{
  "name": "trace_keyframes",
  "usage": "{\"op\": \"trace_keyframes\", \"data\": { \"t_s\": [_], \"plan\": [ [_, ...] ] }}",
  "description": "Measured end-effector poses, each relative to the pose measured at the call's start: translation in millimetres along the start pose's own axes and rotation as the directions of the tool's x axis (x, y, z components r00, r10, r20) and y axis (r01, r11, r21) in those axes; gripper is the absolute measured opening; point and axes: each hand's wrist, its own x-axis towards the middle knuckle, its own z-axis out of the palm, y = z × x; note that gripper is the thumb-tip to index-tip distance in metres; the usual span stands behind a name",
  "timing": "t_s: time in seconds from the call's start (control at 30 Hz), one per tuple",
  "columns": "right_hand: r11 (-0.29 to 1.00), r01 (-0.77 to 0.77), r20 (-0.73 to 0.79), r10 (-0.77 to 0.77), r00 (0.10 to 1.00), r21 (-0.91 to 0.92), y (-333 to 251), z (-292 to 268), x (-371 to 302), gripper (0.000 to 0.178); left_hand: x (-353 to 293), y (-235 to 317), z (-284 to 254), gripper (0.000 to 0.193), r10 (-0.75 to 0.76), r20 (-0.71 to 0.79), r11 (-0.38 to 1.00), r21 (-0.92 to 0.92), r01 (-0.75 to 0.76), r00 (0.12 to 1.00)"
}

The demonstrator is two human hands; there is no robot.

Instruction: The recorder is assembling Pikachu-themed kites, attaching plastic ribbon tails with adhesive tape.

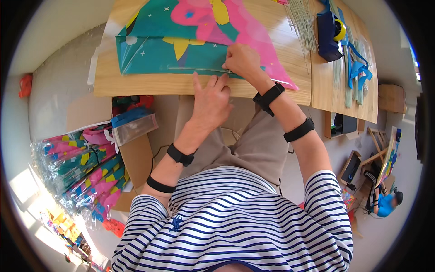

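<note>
The kite (199, 41) lies flat on the near edge of the wooden table (136, 81). The left hand (210, 102) rests spread on it, steadying it, while the right hand (240, 61) pinches a thin stick (195, 69) along the sheet.

Teal-pink kite (181, 50) flat on table (136, 84)

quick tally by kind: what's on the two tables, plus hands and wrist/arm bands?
Kite: 1
Thin stick under the hands: 1
Stick bundle: 1
Tape dispenser: 1
Blue strap pile: 1
Hands: 2, left hand and right hand
Black bands: 4
Total: 11
</note>
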Motion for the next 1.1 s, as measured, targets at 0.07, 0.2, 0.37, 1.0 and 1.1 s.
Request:
{"op": "trace_keyframes", "data": {
  "t_s": [0.07, 0.2, 0.37, 1.0, 1.1],
  "plan": [
    [0.996, 0.022, -0.055, -0.017, 0.998, 0.084, 7, 3, 0, 0.014, 1, -1, 1, 0.033, -0.007, 0.019, 1.0, -0.006, 0.007, 1.0],
    [0.739, -0.163, 0.02, 0.199, 0.98, 0.654, 25, -15, 2, 0.02, 3, 1, -1, 0.032, -0.012, 0.028, 1.0, 0.005, 0.012, 1.0],
    [0.756, -0.131, -0.406, 0.479, 0.778, 0.641, 125, -68, 2, 0.028, 3, 3, -6, 0.03, -0.023, 0.069, 1.0, -0.006, 0.024, 0.997],
    [0.192, -0.082, -0.082, 0.712, 0.697, 0.978, 299, -197, -29, 0.018, 8, 11, -10, 0.029, -0.027, 0.149, 0.999, 0.035, 0.022, 0.988],
    [0.119, 0.027, -0.102, 0.694, 0.712, 0.993, 305, -188, -35, 0.014, 6, 11, -10, 0.029, -0.023, 0.138, 0.999, 0.033, 0.018, 0.99]
  ]
}}
